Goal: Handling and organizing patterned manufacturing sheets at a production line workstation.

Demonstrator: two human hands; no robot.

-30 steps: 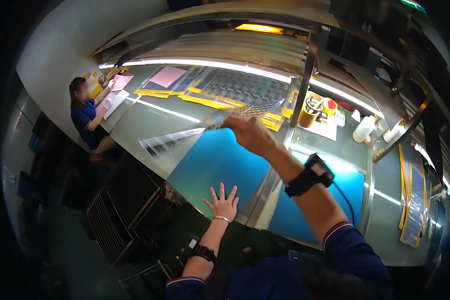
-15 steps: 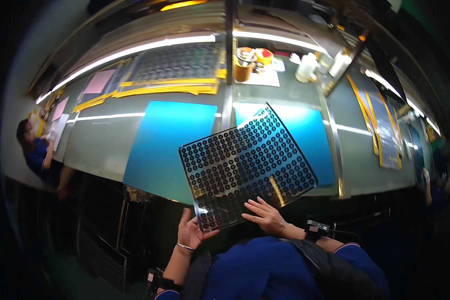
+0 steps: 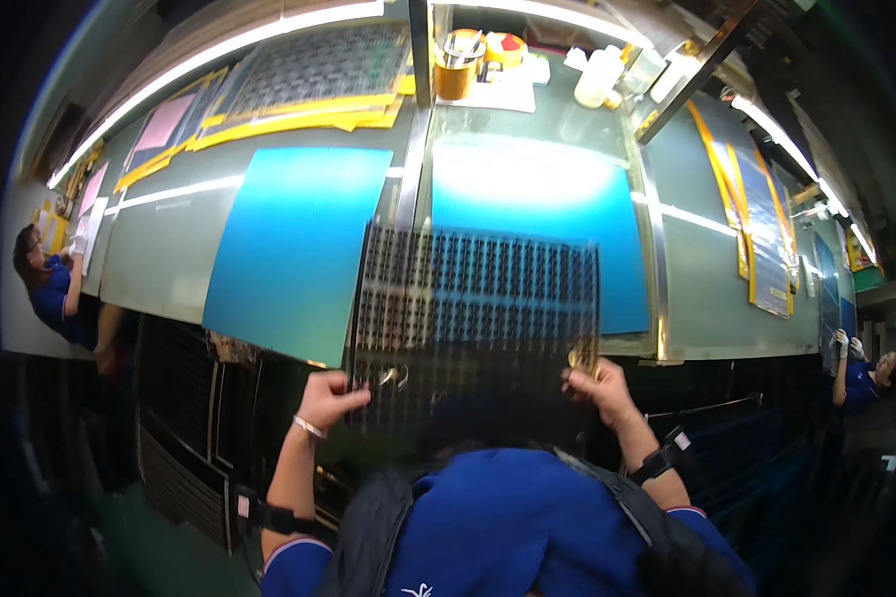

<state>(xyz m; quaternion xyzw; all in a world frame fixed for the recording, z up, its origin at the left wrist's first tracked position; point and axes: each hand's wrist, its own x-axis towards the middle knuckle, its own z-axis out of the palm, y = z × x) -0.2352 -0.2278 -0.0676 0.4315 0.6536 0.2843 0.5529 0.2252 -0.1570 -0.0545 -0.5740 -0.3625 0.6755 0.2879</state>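
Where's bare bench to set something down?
Left: grey bench between the left blue sheet and the co-worker. Right: between the metal strip and yellow-edged films.
Crowded: back left, stacked sheets; back middle, tub and bottle. Held panel partly hides the right blue sheet.

Your dotted sheet [image 3: 483, 294]: see-through, ranked with small near-black marks
Your left mat [image 3: 294, 249]: plain bright blue
Your right mat [image 3: 627, 289]: matching blue, glare-whitened toward its far edge
Worktop [image 3: 164, 264]: plain grey-green
Your shirt [image 3: 488, 507]: royal blue, red-and-white trim on your sleeves [image 3: 294, 567]
Your bracelet [image 3: 310, 426]: silvery
Film stack [image 3: 309, 70]: dark-patterned, yellow-edged
Paper at your far left [image 3: 164, 121]: pale pink
Bottle [image 3: 597, 80]: milky white
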